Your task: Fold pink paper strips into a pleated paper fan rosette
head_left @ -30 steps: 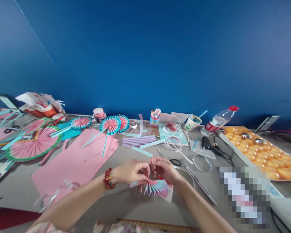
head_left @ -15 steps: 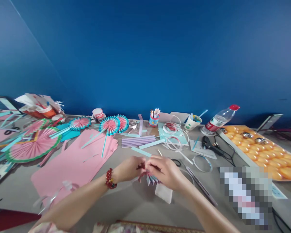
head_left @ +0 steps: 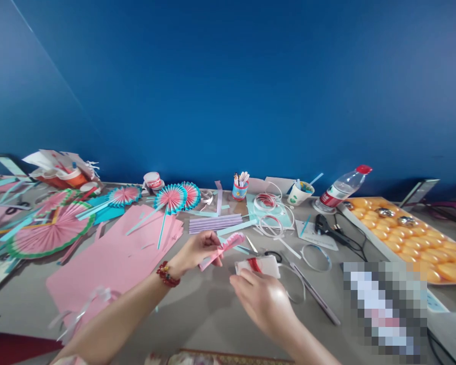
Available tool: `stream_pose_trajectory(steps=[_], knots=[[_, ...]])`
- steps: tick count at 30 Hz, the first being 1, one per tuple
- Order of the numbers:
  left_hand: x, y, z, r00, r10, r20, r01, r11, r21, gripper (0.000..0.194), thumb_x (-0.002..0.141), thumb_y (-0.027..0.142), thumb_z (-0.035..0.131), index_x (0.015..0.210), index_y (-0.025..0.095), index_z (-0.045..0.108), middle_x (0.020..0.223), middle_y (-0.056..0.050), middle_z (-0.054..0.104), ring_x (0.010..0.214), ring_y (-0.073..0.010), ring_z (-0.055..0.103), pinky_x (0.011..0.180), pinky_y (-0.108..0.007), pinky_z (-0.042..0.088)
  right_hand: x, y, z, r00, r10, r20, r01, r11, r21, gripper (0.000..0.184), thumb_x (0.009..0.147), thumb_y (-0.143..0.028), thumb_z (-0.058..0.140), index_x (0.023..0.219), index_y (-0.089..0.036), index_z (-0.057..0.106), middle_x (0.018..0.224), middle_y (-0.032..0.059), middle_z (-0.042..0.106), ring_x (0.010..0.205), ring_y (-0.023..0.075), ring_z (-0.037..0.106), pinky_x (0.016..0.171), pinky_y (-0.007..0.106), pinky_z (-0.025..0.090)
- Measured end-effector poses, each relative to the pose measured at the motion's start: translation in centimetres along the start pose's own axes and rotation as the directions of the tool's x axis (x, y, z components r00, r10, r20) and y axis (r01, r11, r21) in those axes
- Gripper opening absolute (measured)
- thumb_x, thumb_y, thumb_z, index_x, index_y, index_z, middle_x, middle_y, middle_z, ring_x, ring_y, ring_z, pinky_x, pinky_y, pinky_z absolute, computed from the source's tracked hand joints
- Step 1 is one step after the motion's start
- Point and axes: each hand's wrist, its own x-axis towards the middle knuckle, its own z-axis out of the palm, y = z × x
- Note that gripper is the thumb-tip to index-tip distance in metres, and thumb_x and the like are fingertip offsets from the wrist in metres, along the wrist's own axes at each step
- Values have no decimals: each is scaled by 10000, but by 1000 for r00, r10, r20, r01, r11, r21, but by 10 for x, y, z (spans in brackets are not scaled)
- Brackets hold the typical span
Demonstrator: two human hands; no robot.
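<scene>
My left hand (head_left: 200, 252), with a red beaded bracelet at its wrist, pinches a narrow pleated pink paper strip (head_left: 223, 250). The strip is folded together and tilted up to the right. To its right, my right hand (head_left: 262, 296) is closed at the near edge of a flat white piece (head_left: 268, 264) with red thread-like winding across it. The fingertips under it are partly hidden. Just beyond lie scissors (head_left: 274, 255), partly covered by the white piece.
Pink paper sheets (head_left: 99, 268) spread at left, near finished paper fans (head_left: 171, 197). Folded lilac strips (head_left: 215, 223) lie ahead. Behind stand a pen cup (head_left: 240, 189), a paper cup (head_left: 300, 193) and a bottle (head_left: 340, 190). A grey-lilac rod (head_left: 317, 295) and an orange bumpy board (head_left: 399, 233) are at right.
My hands have moved apart. The pleated paper, fanned between them before, is now folded narrow in my left hand. The white piece has come up and forward with my right hand.
</scene>
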Motion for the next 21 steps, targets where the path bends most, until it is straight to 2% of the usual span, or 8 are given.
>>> stream_pose_trajectory(steps=[6, 10, 16, 19, 21], knots=[[-2, -3, -7, 997, -66, 30, 69, 990, -127, 236, 733, 306, 752, 829, 115, 651, 746, -69, 732, 616, -173, 686, 663, -310, 548, -11, 14, 21, 995, 98, -4, -94, 970, 226, 264, 946, -142, 378, 795, -205, 585, 689, 14, 584, 595, 134, 552, 550, 233, 321], [-4, -9, -11, 993, -116, 34, 120, 971, -206, 238, 722, 310, 770, 796, 103, 682, 688, -66, 722, 604, -172, 677, 649, -295, 541, -13, 19, 25, 984, 179, 12, -170, 911, 376, 269, 970, -177, 386, 800, -203, 593, 716, 25, 599, 650, 143, 568, 597, 225, 368], [-11, -3, -8, 991, -128, 38, 134, 960, -247, 269, 695, 300, 799, 789, 89, 662, 725, -76, 702, 584, -155, 662, 616, -275, 528, -12, 32, 31, 932, 362, 13, -311, 781, 541, 287, 969, -287, 453, 751, -201, 619, 668, 21, 596, 633, 152, 549, 611, 244, 383], [-14, -3, -6, 982, -131, 135, 158, 964, -213, 242, 739, 304, 755, 839, 103, 664, 735, -72, 697, 585, -153, 661, 581, -253, 507, -11, 38, 41, 882, 468, 54, -393, 669, 630, 280, 930, -340, 514, 743, -192, 660, 671, 24, 637, 614, 156, 560, 596, 250, 395], [-16, -4, -7, 969, -110, 220, 136, 985, -106, 223, 786, 320, 705, 876, 119, 670, 750, -71, 702, 601, -155, 665, 541, -223, 469, -11, 41, 46, 848, 520, 105, -435, 569, 697, 295, 905, -388, 542, 742, -183, 677, 660, 21, 641, 605, 156, 560, 575, 248, 396]])
